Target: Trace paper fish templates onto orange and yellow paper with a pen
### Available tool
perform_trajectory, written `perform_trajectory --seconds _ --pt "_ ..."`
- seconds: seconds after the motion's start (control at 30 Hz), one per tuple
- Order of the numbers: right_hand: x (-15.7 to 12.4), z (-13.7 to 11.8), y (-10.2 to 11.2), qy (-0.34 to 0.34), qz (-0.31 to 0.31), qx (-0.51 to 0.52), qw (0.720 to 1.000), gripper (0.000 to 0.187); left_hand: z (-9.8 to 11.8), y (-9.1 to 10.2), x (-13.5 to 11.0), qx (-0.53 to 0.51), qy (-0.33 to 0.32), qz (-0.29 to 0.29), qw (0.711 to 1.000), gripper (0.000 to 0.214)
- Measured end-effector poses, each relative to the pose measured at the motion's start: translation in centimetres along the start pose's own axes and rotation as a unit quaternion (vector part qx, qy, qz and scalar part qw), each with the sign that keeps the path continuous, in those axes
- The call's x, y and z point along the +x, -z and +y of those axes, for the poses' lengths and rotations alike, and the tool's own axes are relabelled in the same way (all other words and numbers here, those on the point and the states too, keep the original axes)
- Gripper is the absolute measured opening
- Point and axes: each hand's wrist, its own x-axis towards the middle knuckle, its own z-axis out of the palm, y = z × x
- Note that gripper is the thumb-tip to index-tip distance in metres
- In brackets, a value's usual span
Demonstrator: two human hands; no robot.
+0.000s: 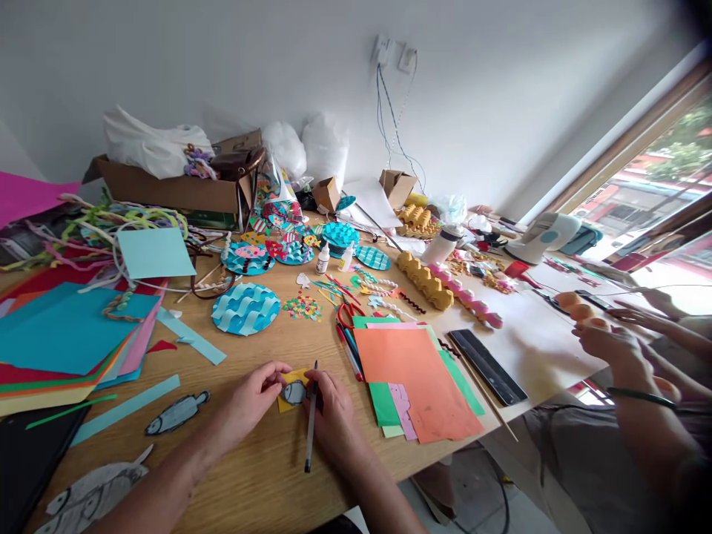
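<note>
My left hand (253,397) pinches the edge of a small yellow paper (287,403) that lies on the wooden table (267,460). A small grey paper fish (294,391) rests on that yellow paper, between my two hands. My right hand (331,415) is closed round a black pen (311,423), with the pen's upper end pointing away from me and its lower end toward the table's front edge. Both hands sit near the front edge, close together.
A stack of orange, green and pink sheets (417,378) lies to the right, with a black ruler (486,365) beyond. Coloured paper sheets (67,334) lie left, and grey fish cut-outs (176,412) lie front left. Another person's hands (609,337) work at the right.
</note>
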Motion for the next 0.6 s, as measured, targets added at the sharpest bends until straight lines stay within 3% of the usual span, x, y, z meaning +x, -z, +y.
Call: perform_trajectory --seconds 0.23,0.37,0.6 --pt "0.0 0.2 -0.2 0.007 0.007 0.001 1.000 0.038 0.0 0.0 -0.9 -0.003 -0.026 0.002 1.000 0.030" --pt "0.0 0.1 0.1 -0.015 0.026 0.027 0.999 0.034 -0.5 0.6 -1.4 0.035 -0.047 0.009 0.998 0.042" --pt "0.0 0.1 0.3 -0.050 0.061 0.043 0.996 0.028 -0.3 0.0 -1.8 0.273 -0.121 -0.036 0.954 0.056"
